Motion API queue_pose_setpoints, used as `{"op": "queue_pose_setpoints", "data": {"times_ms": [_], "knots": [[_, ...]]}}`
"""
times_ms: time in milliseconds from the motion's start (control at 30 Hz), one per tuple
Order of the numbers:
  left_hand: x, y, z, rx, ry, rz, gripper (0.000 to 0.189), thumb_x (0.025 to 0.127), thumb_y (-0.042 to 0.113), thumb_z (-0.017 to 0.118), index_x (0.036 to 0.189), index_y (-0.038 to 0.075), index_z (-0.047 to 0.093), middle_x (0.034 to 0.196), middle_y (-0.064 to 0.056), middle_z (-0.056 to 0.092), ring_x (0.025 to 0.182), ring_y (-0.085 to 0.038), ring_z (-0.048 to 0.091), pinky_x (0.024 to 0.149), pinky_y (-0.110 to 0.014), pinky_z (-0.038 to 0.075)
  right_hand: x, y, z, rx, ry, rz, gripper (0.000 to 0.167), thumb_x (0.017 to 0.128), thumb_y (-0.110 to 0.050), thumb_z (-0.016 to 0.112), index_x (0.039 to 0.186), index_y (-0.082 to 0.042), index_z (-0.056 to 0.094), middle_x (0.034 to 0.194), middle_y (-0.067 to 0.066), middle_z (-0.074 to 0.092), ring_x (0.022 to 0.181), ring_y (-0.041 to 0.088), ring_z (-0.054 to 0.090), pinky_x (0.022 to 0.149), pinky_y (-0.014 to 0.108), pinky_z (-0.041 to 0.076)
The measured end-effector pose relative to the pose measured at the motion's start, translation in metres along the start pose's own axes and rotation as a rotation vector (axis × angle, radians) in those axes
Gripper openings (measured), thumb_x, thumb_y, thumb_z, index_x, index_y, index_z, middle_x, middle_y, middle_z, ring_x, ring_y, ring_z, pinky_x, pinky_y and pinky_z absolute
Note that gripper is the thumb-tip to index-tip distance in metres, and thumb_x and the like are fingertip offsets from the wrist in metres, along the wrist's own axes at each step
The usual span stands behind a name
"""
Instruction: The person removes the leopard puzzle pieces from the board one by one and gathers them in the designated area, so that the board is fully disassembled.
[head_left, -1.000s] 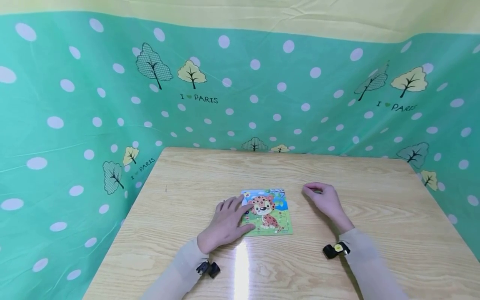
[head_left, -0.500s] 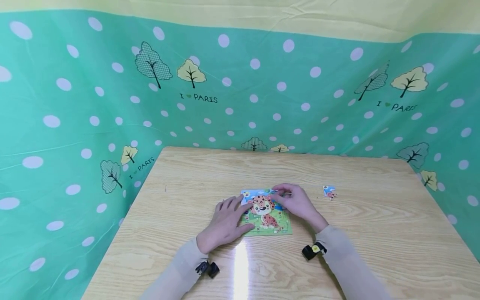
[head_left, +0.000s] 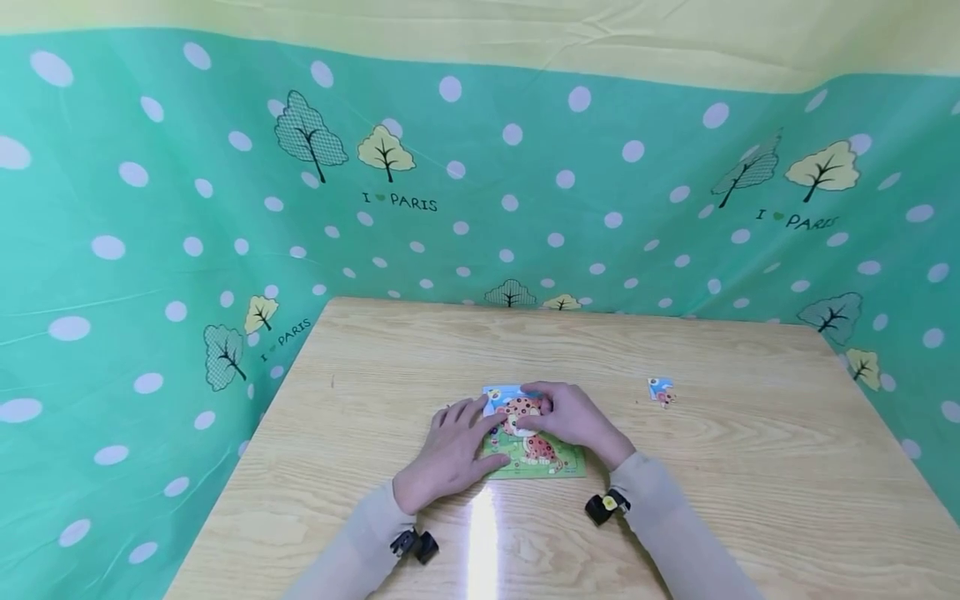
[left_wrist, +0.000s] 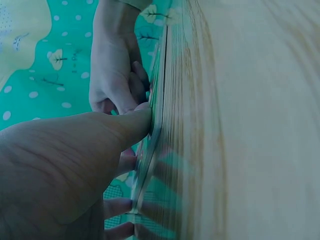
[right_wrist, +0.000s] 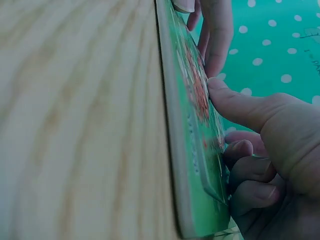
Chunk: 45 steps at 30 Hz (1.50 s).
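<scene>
A square jigsaw puzzle with a spotted cartoon leopard on green grass under blue sky lies flat on the table in the head view. My left hand rests on its left side, fingers spread and fairly straight. Over the upper right part is my right hand, its thumb on the leopard's face. In the right wrist view that thumb touches the puzzle's surface while the other fingers bend beside it. Whether it pinches a piece is hidden. A loose puzzle piece, blue with a pink ear, lies to the right.
The wooden table extends around the puzzle on all sides. A green polka-dot cloth with printed trees hangs behind and beside it. A bright light reflection runs down the table's front.
My right hand has moved left from beside the puzzle onto its upper right, then farther in to the leopard's head. The loose piece has come into view where that hand was. My left hand stays put.
</scene>
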<state>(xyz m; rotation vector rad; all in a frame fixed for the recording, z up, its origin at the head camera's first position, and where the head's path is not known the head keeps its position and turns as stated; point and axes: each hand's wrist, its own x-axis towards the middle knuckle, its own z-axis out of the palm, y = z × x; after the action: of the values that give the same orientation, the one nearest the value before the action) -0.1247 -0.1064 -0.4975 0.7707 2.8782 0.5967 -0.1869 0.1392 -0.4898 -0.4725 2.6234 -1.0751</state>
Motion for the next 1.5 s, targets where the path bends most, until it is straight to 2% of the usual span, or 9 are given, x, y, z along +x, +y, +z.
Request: {"op": "queue_pose_setpoints", "data": {"times_ms": [167, 400, 667, 933, 1000, 1100, 1267, 1333, 1500], "knots": [[-0.001, 0.0, -0.001, 0.001, 0.004, 0.001, 0.068, 0.103, 0.057, 0.062, 0.158, 0.019, 0.052, 0.171, -0.022, 0.036, 0.153, -0.049, 0.036, 0.12, -0.074, 0.031, 0.0, -0.001, 0.0, -0.013, -0.013, -0.023, 0.057, 0.092, -0.038, 0.085, 0.14, -0.013, 0.07, 0.065, -0.005, 0.055, 0.055, 0.009, 0.043, 0.054, 0.024, 0.037], [0.0, 0.002, -0.003, -0.002, -0.013, -0.013, 0.066, 0.103, 0.054, 0.063, 0.159, 0.019, 0.052, 0.171, -0.021, 0.036, 0.154, -0.049, 0.036, 0.121, -0.073, 0.031, 0.001, -0.003, -0.003, -0.043, -0.04, -0.02, 0.07, 0.089, -0.041, 0.087, 0.148, -0.013, 0.063, 0.063, -0.005, 0.055, 0.053, 0.009, 0.045, 0.054, 0.025, 0.037], [0.001, 0.001, 0.0, -0.009, 0.016, 0.013, 0.065, 0.102, 0.053, 0.065, 0.157, 0.02, 0.053, 0.17, -0.024, 0.036, 0.152, -0.051, 0.036, 0.12, -0.076, 0.03, 0.003, -0.005, -0.006, -0.024, -0.069, 0.002, 0.063, 0.086, -0.04, 0.09, 0.14, -0.018, 0.066, 0.064, -0.005, 0.056, 0.054, 0.011, 0.046, 0.053, 0.025, 0.037], [-0.001, 0.003, 0.001, -0.036, 0.001, -0.017, 0.071, 0.102, 0.055, 0.065, 0.16, 0.018, 0.048, 0.171, -0.023, 0.034, 0.154, -0.051, 0.034, 0.121, -0.077, 0.026, 0.007, -0.005, -0.006, -0.051, -0.128, 0.035, 0.072, 0.084, -0.043, 0.09, 0.148, -0.025, 0.061, 0.062, -0.006, 0.053, 0.052, 0.01, 0.042, 0.051, 0.024, 0.036], [-0.002, 0.002, 0.002, -0.045, 0.001, -0.027, 0.073, 0.101, 0.055, 0.065, 0.161, 0.017, 0.047, 0.171, -0.023, 0.033, 0.154, -0.051, 0.034, 0.122, -0.077, 0.026, 0.008, -0.005, -0.005, -0.058, -0.138, 0.016, 0.067, 0.086, -0.043, 0.089, 0.146, -0.026, 0.063, 0.061, -0.006, 0.052, 0.052, 0.01, 0.042, 0.051, 0.025, 0.036], [-0.003, 0.001, 0.006, -0.059, -0.004, -0.043, 0.075, 0.1, 0.058, 0.065, 0.161, 0.018, 0.047, 0.172, -0.021, 0.033, 0.155, -0.05, 0.033, 0.122, -0.076, 0.024, 0.01, -0.004, 0.0, -0.086, -0.133, -0.033, 0.049, 0.094, -0.043, 0.081, 0.139, -0.027, 0.068, 0.06, -0.007, 0.051, 0.052, 0.009, 0.042, 0.051, 0.025, 0.036], [-0.002, -0.005, 0.013, -0.055, 0.002, -0.051, 0.076, 0.099, 0.061, 0.064, 0.162, 0.022, 0.046, 0.173, -0.018, 0.032, 0.155, -0.047, 0.033, 0.123, -0.073, 0.025, 0.016, -0.008, 0.01, -0.164, -0.061, -0.088, 0.018, 0.103, -0.041, 0.07, 0.115, -0.027, 0.073, 0.058, -0.01, 0.048, 0.051, 0.007, 0.039, 0.051, 0.025, 0.034], [-0.001, -0.005, 0.013, -0.06, 0.0, -0.053, 0.076, 0.1, 0.061, 0.063, 0.162, 0.023, 0.046, 0.174, -0.017, 0.032, 0.156, -0.046, 0.032, 0.123, -0.072, 0.025, 0.018, -0.01, 0.013, -0.191, -0.037, -0.086, 0.014, 0.103, -0.04, 0.07, 0.107, -0.027, 0.071, 0.057, -0.01, 0.047, 0.05, 0.008, 0.038, 0.05, 0.024, 0.032], [0.002, -0.004, 0.011, -0.06, 0.0, -0.049, 0.075, 0.1, 0.06, 0.063, 0.162, 0.021, 0.046, 0.174, -0.017, 0.031, 0.156, -0.047, 0.032, 0.124, -0.072, 0.025, 0.022, -0.011, 0.013, -0.167, -0.016, -0.07, 0.014, 0.102, -0.037, 0.071, 0.103, -0.023, 0.07, 0.056, -0.01, 0.05, 0.047, 0.007, 0.039, 0.047, 0.023, 0.032]]}}
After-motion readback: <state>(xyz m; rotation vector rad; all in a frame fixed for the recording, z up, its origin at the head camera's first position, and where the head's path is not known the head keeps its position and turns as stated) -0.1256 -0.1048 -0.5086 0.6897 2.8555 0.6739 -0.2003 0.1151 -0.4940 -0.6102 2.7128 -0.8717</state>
